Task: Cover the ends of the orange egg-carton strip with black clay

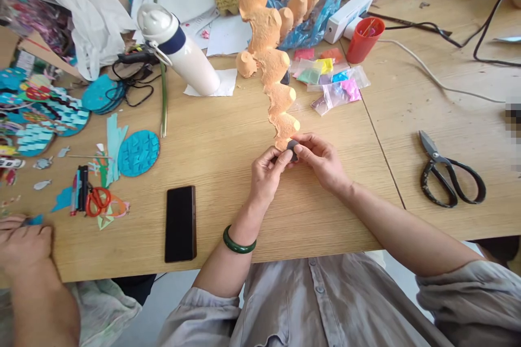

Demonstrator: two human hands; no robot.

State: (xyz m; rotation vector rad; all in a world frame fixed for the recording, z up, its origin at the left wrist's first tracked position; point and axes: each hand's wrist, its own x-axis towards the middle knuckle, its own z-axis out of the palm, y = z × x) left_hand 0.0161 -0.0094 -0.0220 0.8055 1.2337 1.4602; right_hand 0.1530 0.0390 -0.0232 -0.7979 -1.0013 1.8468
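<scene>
A long orange-painted egg-carton strip [277, 70], with a row of bumps, stretches away from me over the table. Right at its near end, a small dark grey lump [292, 147], soft-looking like modelling clay, sits between my two hands. My left hand [266, 171] is closed on the lump, thumb on top and fingers bent. My right hand [321, 160] pinches the lump's other side with thumb and forefinger. Fingers hide part of the lump, and whether it is stuck to the strip I cannot tell. Shorter orange carton pieces [299, 6] lie beyond.
Black-handled scissors [442, 171] lie at right, a phone [180, 223] at left. Clay packets [336, 84], a red cup [365, 39] and a white bottle [183, 51] stand farther back. Another person's hand [26, 244] rests at far left near red scissors [97, 200].
</scene>
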